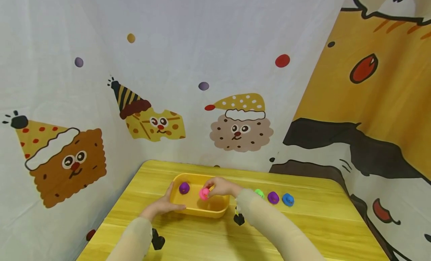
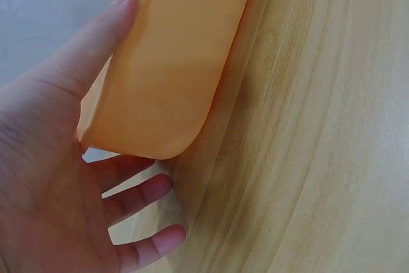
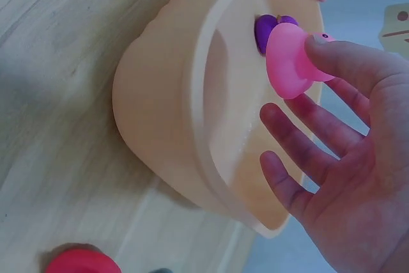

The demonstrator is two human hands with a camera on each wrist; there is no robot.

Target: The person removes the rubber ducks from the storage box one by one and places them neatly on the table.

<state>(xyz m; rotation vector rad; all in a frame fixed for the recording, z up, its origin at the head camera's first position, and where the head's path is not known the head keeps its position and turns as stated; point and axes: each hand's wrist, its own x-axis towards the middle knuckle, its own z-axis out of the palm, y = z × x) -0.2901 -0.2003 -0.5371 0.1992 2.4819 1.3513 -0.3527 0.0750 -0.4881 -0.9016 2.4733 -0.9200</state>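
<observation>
A yellow-orange plastic bin stands on the table, and a purple rubber duck lies inside toward its left end. My left hand holds the bin's left end, its thumb along the front rim and its fingers spread around the end wall. Over the inside of the bin, my right hand pinches a pink rubber duck between thumb and fingers. In the right wrist view the pink duck is above the bin floor, with the other fingers of the right hand held apart below it.
Right of the bin, a green duck, a purple duck and a blue duck sit in a row on the wooden table. A red rounded thing shows beside the bin. A cartoon-printed cloth hangs behind the table.
</observation>
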